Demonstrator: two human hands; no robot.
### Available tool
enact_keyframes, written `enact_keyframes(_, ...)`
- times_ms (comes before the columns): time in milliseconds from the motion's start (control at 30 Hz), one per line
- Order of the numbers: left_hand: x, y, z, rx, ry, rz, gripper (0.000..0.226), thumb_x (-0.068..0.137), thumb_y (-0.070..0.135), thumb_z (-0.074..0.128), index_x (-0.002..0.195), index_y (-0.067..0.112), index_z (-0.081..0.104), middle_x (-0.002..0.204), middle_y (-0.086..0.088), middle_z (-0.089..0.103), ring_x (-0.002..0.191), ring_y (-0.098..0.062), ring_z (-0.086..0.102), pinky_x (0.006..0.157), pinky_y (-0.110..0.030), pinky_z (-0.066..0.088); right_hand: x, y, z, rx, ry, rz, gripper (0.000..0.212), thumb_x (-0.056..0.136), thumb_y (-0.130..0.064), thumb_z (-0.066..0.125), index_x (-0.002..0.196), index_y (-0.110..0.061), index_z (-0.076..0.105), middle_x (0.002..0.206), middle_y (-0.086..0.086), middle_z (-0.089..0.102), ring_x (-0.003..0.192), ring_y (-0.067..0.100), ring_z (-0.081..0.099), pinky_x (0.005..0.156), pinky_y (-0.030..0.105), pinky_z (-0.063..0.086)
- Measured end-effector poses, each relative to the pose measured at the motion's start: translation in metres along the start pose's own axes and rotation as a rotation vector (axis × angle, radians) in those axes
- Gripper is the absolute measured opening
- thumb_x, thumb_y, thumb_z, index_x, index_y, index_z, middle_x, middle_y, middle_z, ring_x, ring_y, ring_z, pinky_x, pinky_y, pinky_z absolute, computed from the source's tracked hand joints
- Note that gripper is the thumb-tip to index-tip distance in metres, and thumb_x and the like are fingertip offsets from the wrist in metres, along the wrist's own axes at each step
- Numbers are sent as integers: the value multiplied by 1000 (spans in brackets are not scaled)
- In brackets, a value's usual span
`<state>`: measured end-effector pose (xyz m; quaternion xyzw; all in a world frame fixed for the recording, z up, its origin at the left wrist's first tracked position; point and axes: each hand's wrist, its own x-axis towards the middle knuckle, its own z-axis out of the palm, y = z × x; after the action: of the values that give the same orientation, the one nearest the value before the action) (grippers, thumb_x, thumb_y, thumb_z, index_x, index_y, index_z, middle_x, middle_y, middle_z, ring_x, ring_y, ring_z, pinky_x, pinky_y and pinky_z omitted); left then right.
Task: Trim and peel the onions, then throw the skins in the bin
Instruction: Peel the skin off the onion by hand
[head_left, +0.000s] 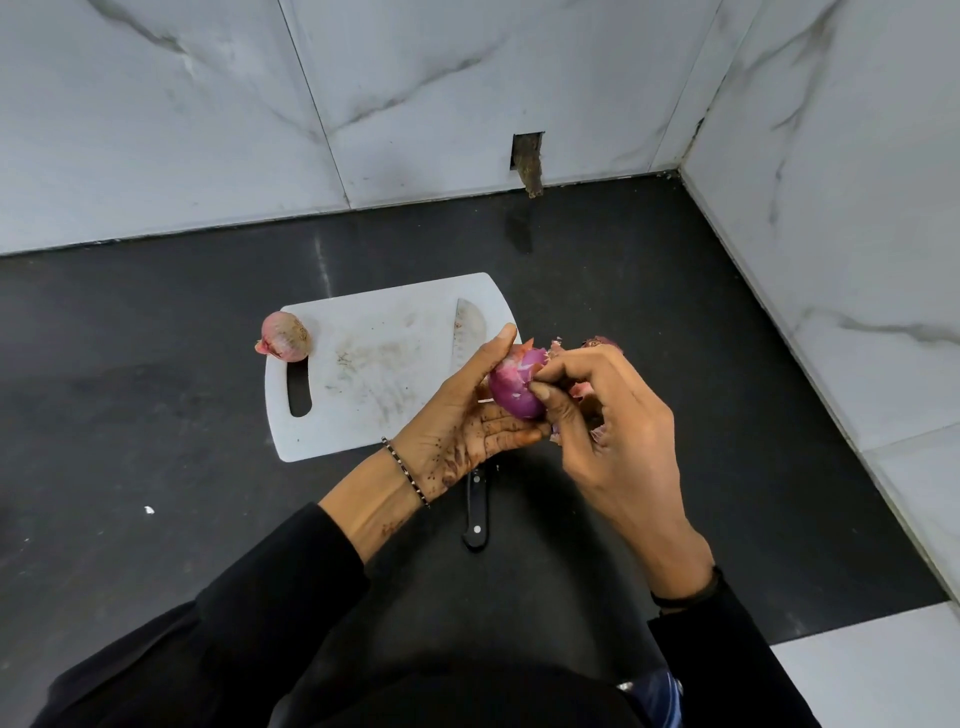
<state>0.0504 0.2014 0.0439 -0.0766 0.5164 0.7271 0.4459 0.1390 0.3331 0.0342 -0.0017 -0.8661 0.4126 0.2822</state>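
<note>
- The left hand (467, 415) cradles a half-peeled purple onion (514, 395) above the right edge of the white cutting board (374, 364). Its fingers curl under the onion and its thumb stands up along the far side.
- The right hand (613, 415) comes in from the right, with thumb and fingertips closed in a pinch on a flap of skin (535, 364) at the onion's upper end.
- The onion's long axis runs roughly away from the person. The ragged, skin-covered end is on the far side and the bare glossy flesh faces the body, so the next pull probably needs to go toward the right hand's side.
- Torn scraps (579, 389) show just behind the right hand's fingers.
- A 2nd onion (283, 338), unpeeled, sits at the board's left edge on the dark table (156, 415), nearer the left hand.
- A knife (475, 512) lies under the hands, blade on the board and black handle toward the person.
- No bin is in view.
</note>
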Motion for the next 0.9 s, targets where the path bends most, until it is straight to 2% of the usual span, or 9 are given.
enact_keyframes(100, 0, 2, 1, -56, -55, -41, 64, 76, 53, 67, 121, 8, 62, 97, -16, 70, 73, -26, 69, 68, -33, 62, -3, -4, -1, 194, 18, 227, 8, 98, -12, 63, 106, -14, 64, 94, -11, 63, 72, 14, 65, 65, 31, 58)
enact_keyframes(133, 1, 3, -1, -58, -55, -36, 65, 75, 53, 67, 121, 8, 61, 94, -16, 70, 70, -25, 68, 63, -30, 61, -2, -5, -2, 224, 29, 270, 8, 99, -15, 63, 107, -15, 63, 94, -10, 64, 69, 16, 65, 64, 35, 59)
enact_keyframes(200, 1, 5, -2, -22, -30, -4, 66, 72, 54, 68, 121, 10, 60, 92, -16, 70, 69, -26, 67, 61, -30, 61, 0, -6, -5, 214, 32, 293, 10, 99, -21, 65, 109, -18, 65, 101, -11, 66, 77, 16, 68, 67, 38, 60)
enact_keyframes(333, 0, 7, -4, 19, -66, -17, 61, 70, 58, 66, 108, 10, 64, 86, -18, 67, 63, -25, 63, 53, -26, 57, 3, -8, -8, 216, 26, 320, 16, 99, -16, 66, 112, -23, 65, 102, -11, 70, 89, 15, 71, 73, 37, 62)
enact_keyframes(467, 2, 7, -6, 8, -62, -22, 64, 74, 61, 61, 109, 7, 63, 85, -19, 63, 62, -22, 61, 49, -24, 55, 3, -8, -9, 234, 28, 322, 14, 100, -15, 63, 113, -20, 67, 104, -4, 69, 80, 15, 69, 66, 37, 62)
enact_keyframes(667, 2, 10, -12, -10, -74, -52, 65, 79, 63, 55, 105, 4, 62, 82, -19, 62, 56, -19, 60, 50, -23, 56, 2, -9, -11, 298, 94, 380, 22, 100, -1, 52, 102, -14, 70, 95, -3, 66, 70, 11, 65, 61, 23, 51)
enact_keyframes(733, 0, 11, -13, 6, -70, -46, 64, 78, 63, 55, 102, 4, 63, 85, -19, 62, 55, -19, 59, 49, -23, 55, 3, -7, -12, 243, 76, 353, 22, 100, -6, 51, 101, -16, 71, 99, -5, 65, 77, 11, 66, 63, 28, 53)
enact_keyframes(800, -1, 11, -12, 30, -68, -37, 65, 80, 64, 53, 103, 3, 62, 86, -19, 61, 53, -17, 59, 48, -22, 54, 5, -6, -11, 168, 34, 295, 16, 98, -12, 57, 103, -17, 72, 107, -6, 64, 90, 11, 67, 72, 36, 57)
enact_keyframes(900, -1, 10, -9, 65, -66, -6, 58, 89, 61, 48, 101, 6, 62, 77, -15, 62, 50, -16, 59, 46, -21, 53, 8, -5, -12, 83, -33, 179, 13, 94, -22, 73, 107, -21, 74, 115, -8, 61, 106, 11, 63, 80, 30, 56)
